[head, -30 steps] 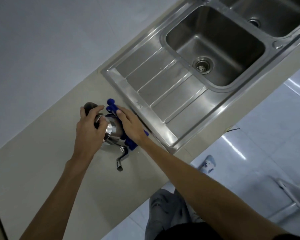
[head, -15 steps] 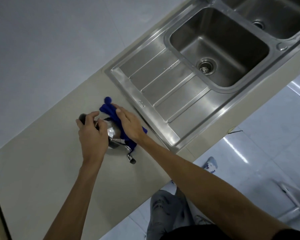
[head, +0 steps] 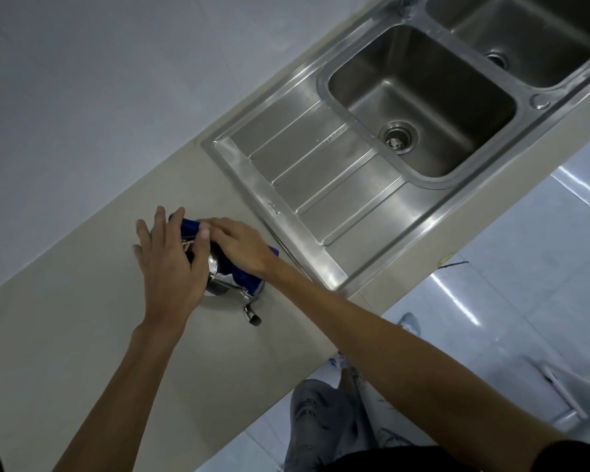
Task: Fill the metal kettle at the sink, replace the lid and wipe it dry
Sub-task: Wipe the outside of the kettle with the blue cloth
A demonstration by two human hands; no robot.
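Your left hand (head: pixel 171 267) has let go of the top and now lies flat on the kettle (head: pixel 218 277), fingers spread. Your right hand (head: pixel 242 248) has slid the blue cloth (head: pixel 189 226) over the top, fingers pressed together on it. The kettle stands on the table (head: pixel 82 318), beside the sink (head: pixel 321 185). The wiping looks nearly done.

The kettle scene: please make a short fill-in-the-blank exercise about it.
1. The right hand presses a ____ cloth on the kettle.
2. The kettle stands on the ____, beside the sink.
3. The left hand lies on the kettle's ____ side.

Missing words: blue; counter; left
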